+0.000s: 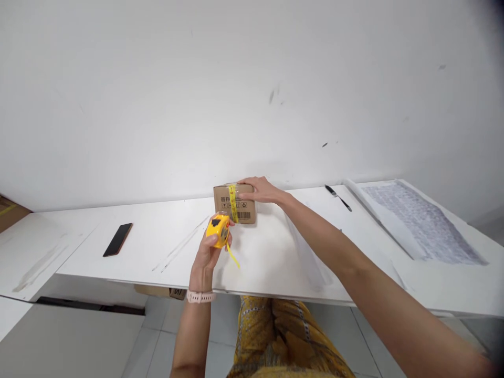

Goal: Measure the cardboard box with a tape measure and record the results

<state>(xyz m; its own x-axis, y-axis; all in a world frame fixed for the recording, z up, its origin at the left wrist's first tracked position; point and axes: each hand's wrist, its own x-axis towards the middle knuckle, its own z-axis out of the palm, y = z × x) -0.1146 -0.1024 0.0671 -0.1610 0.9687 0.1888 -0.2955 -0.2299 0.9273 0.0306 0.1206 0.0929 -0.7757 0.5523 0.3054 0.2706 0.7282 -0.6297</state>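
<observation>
My left hand [210, 244] is wrapped round a yellow tape measure [218, 230] with black and red details, held just in front of a small cardboard box. A short end of yellow blade [233, 255] sticks out below its case. The cardboard box [221, 210] stands on the white table near the wall, with dark print, handling symbols and a barcode on its front. Down that front runs a yellow strip [233, 202] with marks too small to read. My right hand [260, 190] grips the box's upper right corner, fingers on top and a digit across the front.
On the white table [157, 220], a dark phone [118, 240] lies to the left. A black pen [338, 198] and an open notebook [417, 220] covered in writing are at the right. Another cardboard box [11, 212] shows at the far left. The wall [252, 105] borders the table's back.
</observation>
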